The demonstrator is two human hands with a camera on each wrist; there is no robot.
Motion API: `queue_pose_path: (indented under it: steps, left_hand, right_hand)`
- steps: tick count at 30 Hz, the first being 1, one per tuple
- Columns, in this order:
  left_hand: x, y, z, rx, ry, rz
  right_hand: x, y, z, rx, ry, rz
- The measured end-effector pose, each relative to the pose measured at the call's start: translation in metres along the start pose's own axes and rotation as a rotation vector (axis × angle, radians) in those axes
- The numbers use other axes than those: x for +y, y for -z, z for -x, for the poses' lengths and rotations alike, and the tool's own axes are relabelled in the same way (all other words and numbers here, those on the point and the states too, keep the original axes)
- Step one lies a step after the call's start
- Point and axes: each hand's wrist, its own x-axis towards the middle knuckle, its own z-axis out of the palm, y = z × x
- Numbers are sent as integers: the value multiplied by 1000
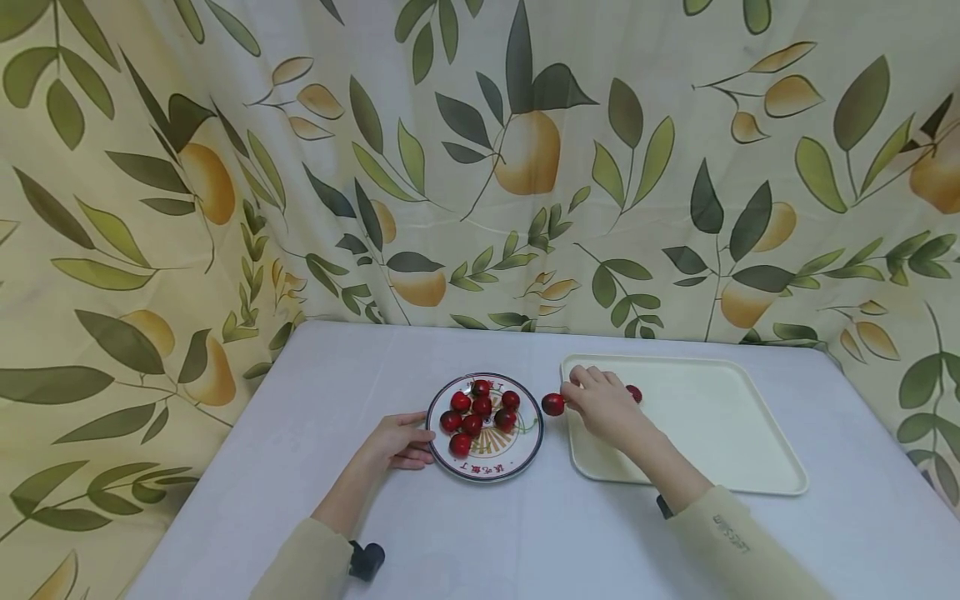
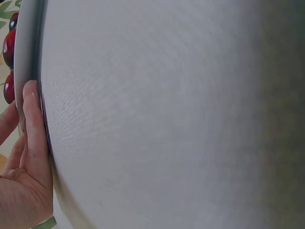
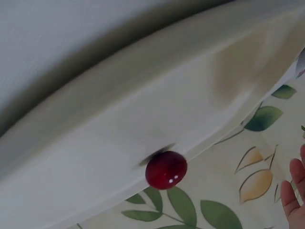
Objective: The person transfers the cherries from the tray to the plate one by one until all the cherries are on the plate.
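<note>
A round white plate (image 1: pixel 480 472) with a dark rim and printed writing bears several glossy red cherries (image 1: pixel 472 424). At its left edge my left hand (image 1: pixel 401 440) holds the rim, thumb on the upper side and fingers along the outside; the left wrist view shows a finger against the plate's side (image 2: pixel 28 57). Between the plate and a cream tray (image 1: pixel 720 433), my right hand (image 1: pixel 611 408) pinches a cherry (image 1: pixel 552 404) at its fingertips. Another cherry (image 3: pixel 166 170) lies in the tray, partly hidden behind the right hand in the head view.
A white cloth covers the table (image 1: pixel 360 358). Behind it and at the left hangs a curtain (image 1: pixel 480 233) printed with leaves and yellow fruit. The tray's raised rim (image 1: pixel 675 360) stands a little to the right of the plate.
</note>
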Motion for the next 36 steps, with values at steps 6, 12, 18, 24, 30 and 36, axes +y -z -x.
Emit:
queue_pose_path:
  steps: [6,12,18,24,30,36]
  left_hand:
    - [-1,0,0,-2,0,0]
    - [-2,1,-2,-1,7,-8]
    - [-2,0,-2,0,12,-10]
    - [-1,0,-3,0,9,-5]
    - [-1,0,-4,3,8,-13]
    - [0,0,-2,-2,9,-15]
  right_hand:
    - [-20,-13,-7,-1,54,-12]
    - [-35,-21,-12,-6,100,-6]
    - [-49,-24,-15,-53,114,-18]
    - [-60,-28,-20,-75,123,-8]
    - [-66,-29,-22,-93,122,2]
    - [-67,-32,-22,-87,136,35]
